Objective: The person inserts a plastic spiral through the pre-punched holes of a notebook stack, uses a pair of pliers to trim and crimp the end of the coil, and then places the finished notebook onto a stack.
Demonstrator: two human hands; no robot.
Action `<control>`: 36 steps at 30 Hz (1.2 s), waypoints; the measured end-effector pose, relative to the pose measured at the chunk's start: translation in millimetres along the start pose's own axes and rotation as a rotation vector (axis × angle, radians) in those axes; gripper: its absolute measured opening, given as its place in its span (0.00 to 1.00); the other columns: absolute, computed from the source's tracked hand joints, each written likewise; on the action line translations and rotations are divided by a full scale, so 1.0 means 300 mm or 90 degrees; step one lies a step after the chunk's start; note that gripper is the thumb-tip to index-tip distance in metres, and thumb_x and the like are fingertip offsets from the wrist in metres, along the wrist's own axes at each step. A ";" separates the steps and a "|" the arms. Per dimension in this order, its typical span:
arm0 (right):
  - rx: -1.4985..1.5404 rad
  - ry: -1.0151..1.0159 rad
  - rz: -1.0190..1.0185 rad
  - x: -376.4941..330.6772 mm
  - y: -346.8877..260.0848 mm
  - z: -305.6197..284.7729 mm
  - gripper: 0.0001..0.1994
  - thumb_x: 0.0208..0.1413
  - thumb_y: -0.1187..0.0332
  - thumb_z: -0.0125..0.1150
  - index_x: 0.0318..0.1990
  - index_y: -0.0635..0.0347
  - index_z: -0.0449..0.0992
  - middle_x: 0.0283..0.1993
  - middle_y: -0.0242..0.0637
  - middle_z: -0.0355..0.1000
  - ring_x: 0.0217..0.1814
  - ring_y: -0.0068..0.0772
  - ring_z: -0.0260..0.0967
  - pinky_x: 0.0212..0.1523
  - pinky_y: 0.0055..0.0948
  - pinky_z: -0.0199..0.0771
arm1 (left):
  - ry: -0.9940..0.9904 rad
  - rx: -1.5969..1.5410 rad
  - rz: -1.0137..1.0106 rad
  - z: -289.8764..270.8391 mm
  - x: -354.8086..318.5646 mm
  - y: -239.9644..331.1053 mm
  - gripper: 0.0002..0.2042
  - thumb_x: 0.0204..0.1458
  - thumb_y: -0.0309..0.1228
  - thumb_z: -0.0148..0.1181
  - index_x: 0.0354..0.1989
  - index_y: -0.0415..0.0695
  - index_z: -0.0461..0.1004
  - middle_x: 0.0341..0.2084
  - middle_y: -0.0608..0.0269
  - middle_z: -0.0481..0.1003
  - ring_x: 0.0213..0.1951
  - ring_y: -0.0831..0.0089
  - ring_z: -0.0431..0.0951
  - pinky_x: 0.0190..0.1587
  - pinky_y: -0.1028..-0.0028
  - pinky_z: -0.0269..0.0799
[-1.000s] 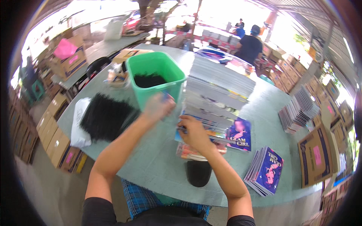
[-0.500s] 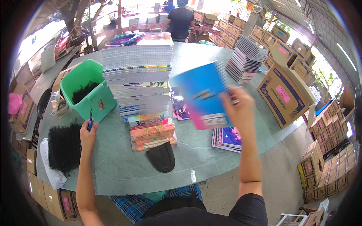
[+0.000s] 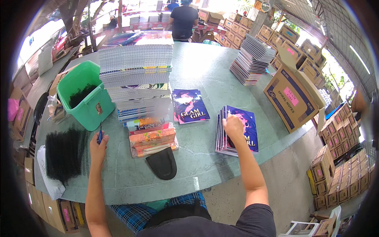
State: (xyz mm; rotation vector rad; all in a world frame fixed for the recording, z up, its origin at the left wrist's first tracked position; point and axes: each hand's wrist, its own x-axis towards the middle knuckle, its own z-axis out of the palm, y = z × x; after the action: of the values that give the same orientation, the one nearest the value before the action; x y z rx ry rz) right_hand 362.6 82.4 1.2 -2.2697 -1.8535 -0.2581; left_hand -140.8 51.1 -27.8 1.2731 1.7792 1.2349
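Note:
My left hand [image 3: 98,150], closed, grips a small blue-handled tool [image 3: 100,136] with a thin dark tip; its exact kind is too small to tell. It is between a heap of black spiral coils [image 3: 65,154] and a green bin [image 3: 92,112]. My right hand [image 3: 233,127] is closed at the coil side of the top spiral notebook [image 3: 248,114] on a short stack. That notebook's cover is purple-blue with a drawn figure; my fingertips are partly hidden. Left of this stack lie loose covered books [image 3: 191,104] with the same design.
A tall stack of page blocks [image 3: 136,79] stands mid-table behind an orange packet [image 3: 152,138] and a black rounded pad [image 3: 162,164]. At right are another notebook stack [image 3: 250,61] and an open carton [image 3: 290,98]. A person [image 3: 184,21] sits beyond the table.
My right hand has brought the notebook down onto the short stack, and its purple-blue cover now faces up. My left hand still holds the blue-handled tool. The view has shifted slightly.

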 end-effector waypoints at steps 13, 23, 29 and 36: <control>0.295 -0.043 0.108 0.376 -0.242 0.169 0.20 0.46 0.56 0.60 0.34 0.69 0.77 0.38 0.57 0.73 0.41 0.53 0.73 0.43 0.40 0.72 | 0.096 0.446 0.311 0.072 -0.118 -0.207 0.23 0.46 0.39 0.59 0.48 0.38 0.66 0.39 0.51 0.69 0.44 0.54 0.66 0.49 0.60 0.59; 0.408 -0.190 0.344 0.449 -0.395 0.331 0.31 0.31 0.55 0.73 0.40 0.72 0.73 0.43 0.53 0.73 0.44 0.45 0.74 0.43 0.37 0.75 | 0.120 0.424 0.295 0.071 -0.119 -0.195 0.23 0.46 0.39 0.60 0.48 0.39 0.66 0.40 0.53 0.68 0.45 0.55 0.65 0.48 0.60 0.58; 0.816 -0.289 0.458 0.507 -0.367 0.480 0.18 0.41 0.63 0.66 0.37 0.68 0.76 0.34 0.47 0.75 0.29 0.39 0.74 0.30 0.44 0.75 | 0.129 0.440 0.267 0.061 -0.125 -0.196 0.23 0.46 0.40 0.59 0.48 0.39 0.65 0.39 0.53 0.67 0.44 0.54 0.64 0.48 0.60 0.57; 0.624 -0.131 0.234 0.493 -0.296 0.404 0.16 0.51 0.65 0.59 0.43 0.67 0.70 0.38 0.43 0.73 0.33 0.32 0.71 0.32 0.36 0.73 | 0.201 0.482 0.335 0.102 -0.101 -0.170 0.22 0.50 0.44 0.56 0.45 0.38 0.69 0.43 0.50 0.66 0.48 0.52 0.63 0.51 0.57 0.55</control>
State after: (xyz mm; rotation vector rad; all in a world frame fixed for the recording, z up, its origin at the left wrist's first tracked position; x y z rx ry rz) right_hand 305.9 271.4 -73.7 -1.8553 -1.1538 0.7857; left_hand -122.1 27.7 -87.5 2.1759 2.3559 1.0895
